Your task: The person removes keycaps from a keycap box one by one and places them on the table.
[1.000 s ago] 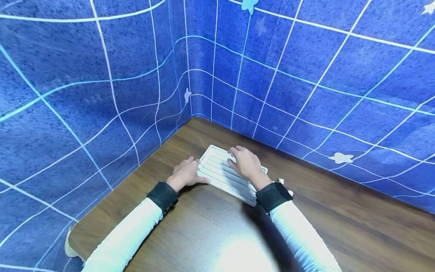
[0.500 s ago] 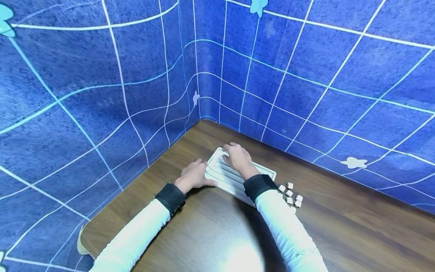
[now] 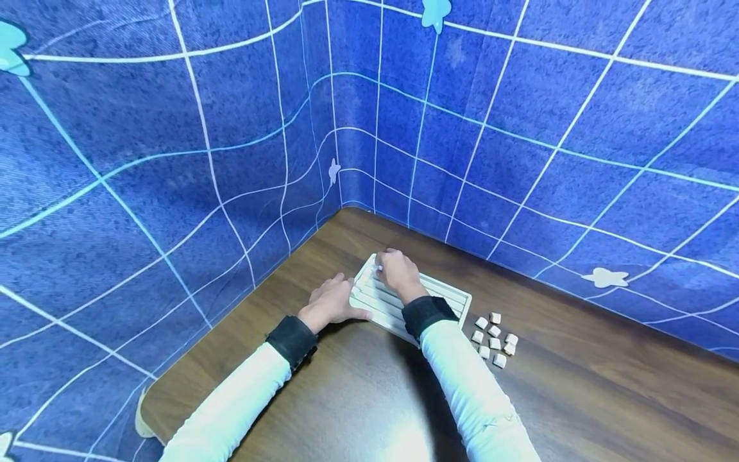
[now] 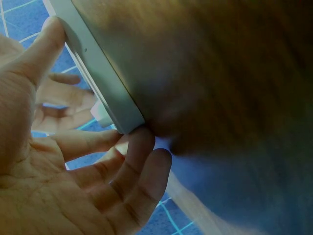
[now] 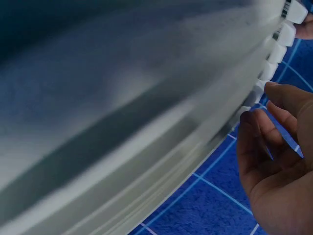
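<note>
Several blocks (image 3: pixel 494 344) right of my right fingers (image 5: pixel 248 147), these pinching another block (image 5: pixel 256 93) at the tray (image 3: pixel 383 305), left fingers (image 4: pixel 139 152) gripping its end

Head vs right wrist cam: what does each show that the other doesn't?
Head only: the loose white blocks, both dark wristbands and the white sleeves.

Right wrist only: a row of white pieces, distinguishable one by one, along the tray's edge.

Both: the ridged tray, left hand, right hand, blue gridded backdrop.
</note>
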A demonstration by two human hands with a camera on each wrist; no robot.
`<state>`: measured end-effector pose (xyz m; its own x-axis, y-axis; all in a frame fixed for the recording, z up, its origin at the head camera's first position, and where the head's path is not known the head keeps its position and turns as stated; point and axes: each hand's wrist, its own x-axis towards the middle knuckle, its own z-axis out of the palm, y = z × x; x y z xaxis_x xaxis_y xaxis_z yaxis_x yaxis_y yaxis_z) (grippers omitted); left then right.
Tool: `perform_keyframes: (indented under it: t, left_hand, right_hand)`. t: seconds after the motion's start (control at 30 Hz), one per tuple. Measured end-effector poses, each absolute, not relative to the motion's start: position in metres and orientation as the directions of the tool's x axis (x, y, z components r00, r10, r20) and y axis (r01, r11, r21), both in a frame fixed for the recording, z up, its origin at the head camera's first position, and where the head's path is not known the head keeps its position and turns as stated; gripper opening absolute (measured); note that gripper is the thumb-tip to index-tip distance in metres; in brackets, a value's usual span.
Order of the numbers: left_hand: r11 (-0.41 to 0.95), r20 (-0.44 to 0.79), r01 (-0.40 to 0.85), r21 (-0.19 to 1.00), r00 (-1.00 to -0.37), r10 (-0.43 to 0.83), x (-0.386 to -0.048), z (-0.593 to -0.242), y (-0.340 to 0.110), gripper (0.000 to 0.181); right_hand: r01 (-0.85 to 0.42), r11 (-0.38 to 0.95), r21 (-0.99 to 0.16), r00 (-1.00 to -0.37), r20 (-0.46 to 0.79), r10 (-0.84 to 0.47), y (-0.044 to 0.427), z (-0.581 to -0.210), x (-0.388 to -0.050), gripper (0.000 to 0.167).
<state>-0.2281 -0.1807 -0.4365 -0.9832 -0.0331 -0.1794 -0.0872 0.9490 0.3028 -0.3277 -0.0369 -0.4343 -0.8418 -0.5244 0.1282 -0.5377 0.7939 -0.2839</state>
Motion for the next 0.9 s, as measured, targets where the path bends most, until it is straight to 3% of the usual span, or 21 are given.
perform_keyframes:
  t: [0.4,0.9]
  left_hand:
    - [0.946,-0.164,-0.079,0.316,-0.986,-0.027,-0.2269,-0.4383,-0.1825,0.092]
    - [0.952,-0.180,-0.088,0.293,-0.983,-0.035,-0.2285,-0.4379,-0.1806,0.094]
  right_hand:
    - [-0.540,0.812,-0.222,-0.841,0.102,-0.532,-0.0399,-0.4380,-0.3304,0.014]
    - [-0.525,0.817,-0.237,-0.850,0.102,-0.517,-0.0371,-0.4369,-0.3287,0.013]
